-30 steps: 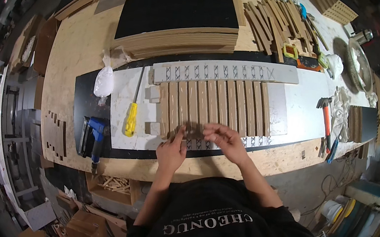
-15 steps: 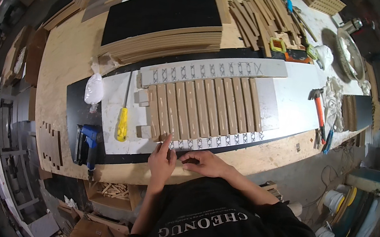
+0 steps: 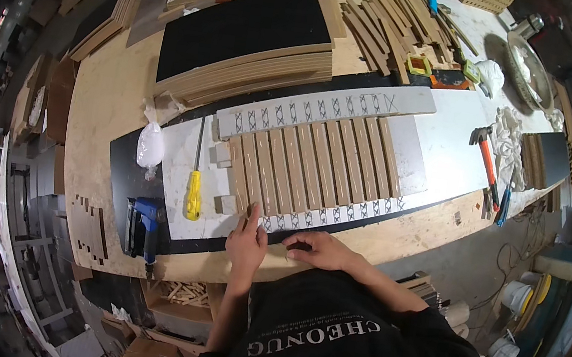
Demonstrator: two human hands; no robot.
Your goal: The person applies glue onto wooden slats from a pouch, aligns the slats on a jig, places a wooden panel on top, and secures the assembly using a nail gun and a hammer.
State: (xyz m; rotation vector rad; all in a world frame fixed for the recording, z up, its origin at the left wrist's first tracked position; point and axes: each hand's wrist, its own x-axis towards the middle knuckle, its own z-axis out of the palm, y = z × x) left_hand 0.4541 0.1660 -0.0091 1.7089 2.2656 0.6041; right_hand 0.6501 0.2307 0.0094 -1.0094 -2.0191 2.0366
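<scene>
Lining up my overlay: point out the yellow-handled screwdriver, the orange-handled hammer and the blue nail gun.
yellow-handled screwdriver (image 3: pixel 193 195), head view, on the yellow handle.
orange-handled hammer (image 3: pixel 487 165), head view, on the orange shaft.
blue nail gun (image 3: pixel 143 221), head view, on the blue body.

Head-worn fisheye, looking steeply down, workbench near, edges curved

— What is the person wearing?
— A black short-sleeved shirt carrying pale lettering across the chest. Both forearms are showing bare, with no gloves covering the left hand or right hand.
</scene>
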